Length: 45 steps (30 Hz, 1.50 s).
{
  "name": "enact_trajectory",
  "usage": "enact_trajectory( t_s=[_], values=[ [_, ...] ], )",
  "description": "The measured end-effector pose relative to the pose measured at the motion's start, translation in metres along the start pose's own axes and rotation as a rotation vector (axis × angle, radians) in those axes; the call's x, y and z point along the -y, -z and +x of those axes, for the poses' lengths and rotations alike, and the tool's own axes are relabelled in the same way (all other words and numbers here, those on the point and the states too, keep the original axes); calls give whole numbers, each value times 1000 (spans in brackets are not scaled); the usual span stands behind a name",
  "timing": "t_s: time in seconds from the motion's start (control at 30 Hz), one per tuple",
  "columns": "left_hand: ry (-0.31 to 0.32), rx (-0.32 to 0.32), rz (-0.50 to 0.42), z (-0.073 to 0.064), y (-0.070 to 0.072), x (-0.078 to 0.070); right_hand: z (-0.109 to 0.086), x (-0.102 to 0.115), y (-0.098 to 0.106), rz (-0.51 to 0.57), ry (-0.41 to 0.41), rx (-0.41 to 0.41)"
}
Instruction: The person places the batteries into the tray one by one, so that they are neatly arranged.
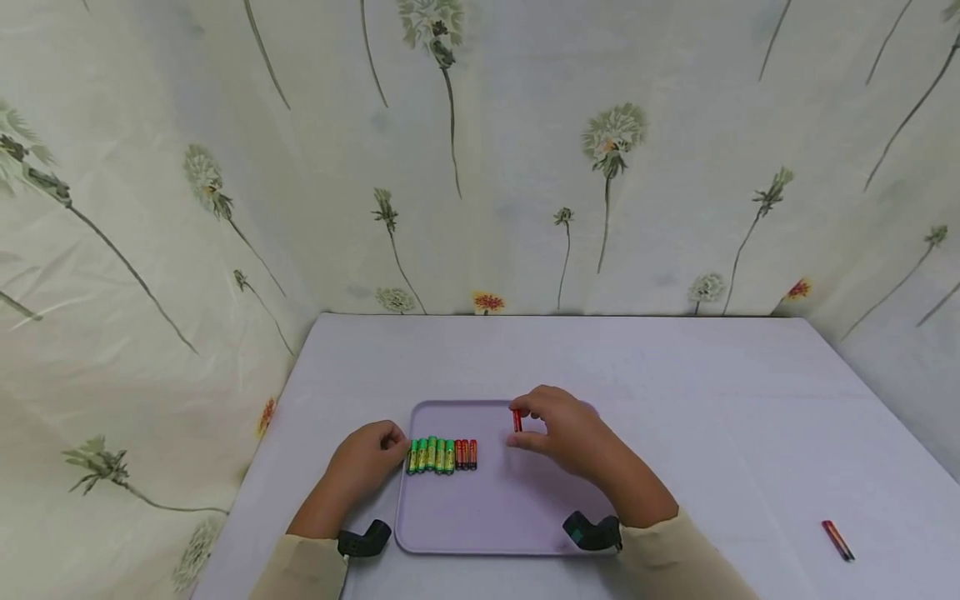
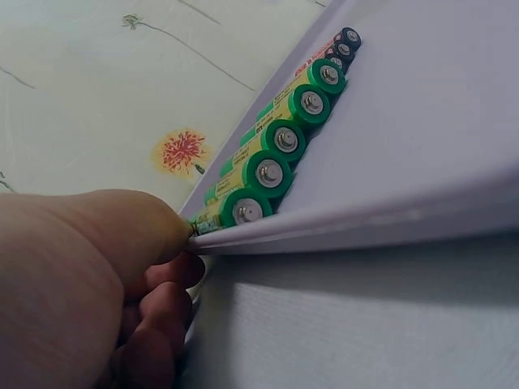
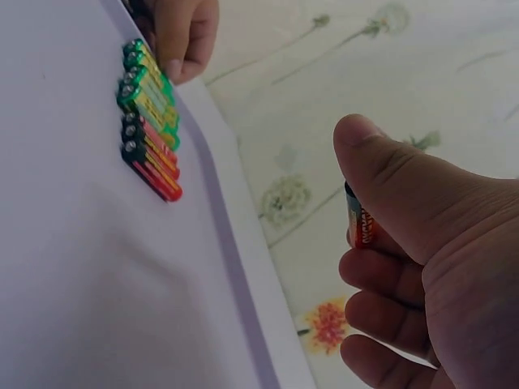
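Observation:
Between thumb and fingers my right hand [image 1: 570, 433] holds a small red-and-black battery [image 1: 517, 420] above the lilac tray [image 1: 517, 500]. My left hand [image 2: 97, 267] pinches the tray's left rim, thumb on top and fingers curled on the outer side. Beside that thumb, a row of several green-and-yellow batteries [image 1: 431, 456] lies in the tray. Three thinner red batteries [image 1: 466, 455] continue the row on its right, side by side. In the right wrist view the held battery [image 3: 359, 219] is partly hidden by the thumb.
Another red battery [image 1: 837, 540] lies on the white-covered table [image 1: 697, 375], far to the right of the tray. A curtain with a dandelion print [image 1: 510, 167] hangs behind and beside the table.

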<state>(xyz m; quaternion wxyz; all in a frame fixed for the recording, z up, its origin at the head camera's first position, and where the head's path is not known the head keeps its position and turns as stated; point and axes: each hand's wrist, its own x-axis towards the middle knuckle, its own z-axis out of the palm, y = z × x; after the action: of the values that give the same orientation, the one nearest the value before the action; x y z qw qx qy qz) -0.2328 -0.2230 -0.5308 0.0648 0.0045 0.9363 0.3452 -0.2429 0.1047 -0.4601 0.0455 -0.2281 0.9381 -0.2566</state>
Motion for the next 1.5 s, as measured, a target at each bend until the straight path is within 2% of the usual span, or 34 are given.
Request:
enact_trajectory(
  t_s=[0.2,0.43,0.87,1.17,1.5],
  values=[
    [-12,5,-3,0,0,0,4,4,-7,11,36,21],
    [3,6,4,-1,0,-1,12,6,-16,13,23,50],
    [10,-2,11,-1,2,-1,23,11,-36,-40,67,115],
    [13,7,16,-2,-1,0,26,7,-54,-149,91,128],
    [5,0,24,-1,0,-2,27,7,-58,-234,131,96]
  ],
)
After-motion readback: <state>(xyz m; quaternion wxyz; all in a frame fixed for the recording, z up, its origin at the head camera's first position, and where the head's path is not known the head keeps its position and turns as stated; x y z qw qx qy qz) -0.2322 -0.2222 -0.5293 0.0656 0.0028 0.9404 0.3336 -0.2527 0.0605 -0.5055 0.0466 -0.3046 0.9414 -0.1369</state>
